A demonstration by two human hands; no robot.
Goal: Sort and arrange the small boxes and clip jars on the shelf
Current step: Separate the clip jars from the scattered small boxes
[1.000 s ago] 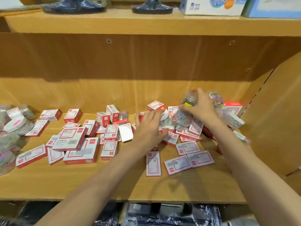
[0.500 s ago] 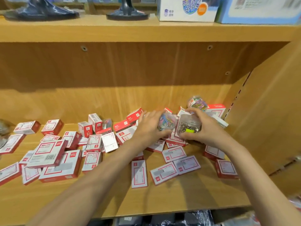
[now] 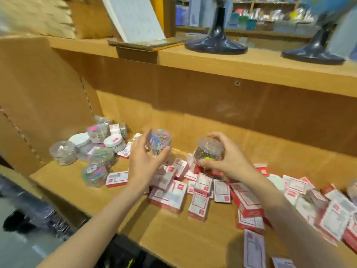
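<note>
A wooden shelf (image 3: 185, 246) seen from above and in front, with a wooden side wall (image 3: 44, 105) at its left end. In the left back corner sits a cluster of clear clip jars (image 3: 96, 146), some with white lids, some showing coloured clips; they stand touching or just beside one another.

To their right, the left hand (image 3: 144, 161) is raised above the shelf, its grip curled around a clear jar of coloured clips (image 3: 158, 142), thumb on the near side and fingers on the left. Just beside it, the right hand (image 3: 228, 158) holds a second clear jar (image 3: 209, 149) with darker, silvery contents and a small yellow-green tag, its fingers wrapped over the top and thumb below.

Under and to the right of both hands lies a loose heap of small red-and-white boxes (image 3: 201, 192), overlapping at many angles, reaching the right edge.

On the shelf above stand two dark stands (image 3: 218, 45).
</note>
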